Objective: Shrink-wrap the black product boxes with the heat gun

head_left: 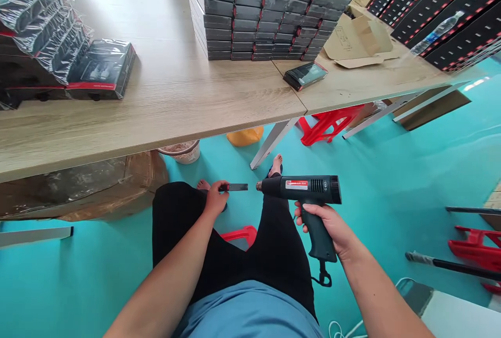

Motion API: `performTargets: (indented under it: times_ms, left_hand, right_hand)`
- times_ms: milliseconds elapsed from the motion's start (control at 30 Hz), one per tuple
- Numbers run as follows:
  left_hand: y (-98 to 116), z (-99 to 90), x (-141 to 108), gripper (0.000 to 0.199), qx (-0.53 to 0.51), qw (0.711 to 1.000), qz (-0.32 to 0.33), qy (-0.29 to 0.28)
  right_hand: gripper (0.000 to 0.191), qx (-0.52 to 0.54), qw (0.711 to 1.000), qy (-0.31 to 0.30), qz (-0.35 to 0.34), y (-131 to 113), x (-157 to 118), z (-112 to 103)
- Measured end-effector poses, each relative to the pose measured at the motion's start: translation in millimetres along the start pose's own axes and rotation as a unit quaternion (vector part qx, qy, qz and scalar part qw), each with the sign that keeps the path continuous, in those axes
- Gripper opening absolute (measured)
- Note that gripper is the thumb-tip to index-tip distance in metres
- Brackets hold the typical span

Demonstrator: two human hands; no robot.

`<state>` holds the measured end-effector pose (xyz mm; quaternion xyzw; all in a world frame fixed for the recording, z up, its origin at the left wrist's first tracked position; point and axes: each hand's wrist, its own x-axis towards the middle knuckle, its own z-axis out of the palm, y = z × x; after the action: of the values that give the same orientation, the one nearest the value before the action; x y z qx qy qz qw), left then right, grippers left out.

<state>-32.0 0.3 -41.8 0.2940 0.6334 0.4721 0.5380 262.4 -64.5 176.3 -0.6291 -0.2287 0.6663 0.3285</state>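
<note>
My right hand (319, 218) is wrapped round the grip of a dark heat gun (307, 189), held level over my lap. Its metal nozzle points left. Just short of the nozzle, with a small gap, is a thin black box (237, 187) seen edge-on. My left hand (216, 198) pinches that box by its left end. Both hands are over my knees, below the front edge of the wooden table (164, 119).
Stacked dark boxes (266, 20) fill the table's back, with film-wrapped boxes (50, 51) at left. One small box (305, 75) lies near the edge. An opened carton (356, 40) is further right. Underneath are a bucket (188, 153), a table leg (274, 142) and a red stool (329, 124).
</note>
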Motion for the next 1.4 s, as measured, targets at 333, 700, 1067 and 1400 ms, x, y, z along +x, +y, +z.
performTargets:
  times_ms: [333,700,1067,1400]
  left_hand:
    - [-3,-1.3,1,0.037,0.074,0.994,0.078,-0.004]
    - [-3,0.6,-4,0.041,0.184,0.962,0.193,-0.054]
    - [-6,-0.3,0,0.039,0.218,0.956,0.192,-0.037]
    - [-17,-4.4,12,0.032,0.08,0.992,0.093,0.011]
  right_hand:
    - [0.017,0.045,0.999,0.003,0.028,2,1,-5]
    - [0.027,-0.111,0.99,-0.073,-0.049,-4,4,48]
    - [0.026,-0.17,0.978,-0.104,-0.057,-11,3,61]
    - [0.023,-0.105,0.992,0.05,-0.044,2,20,13]
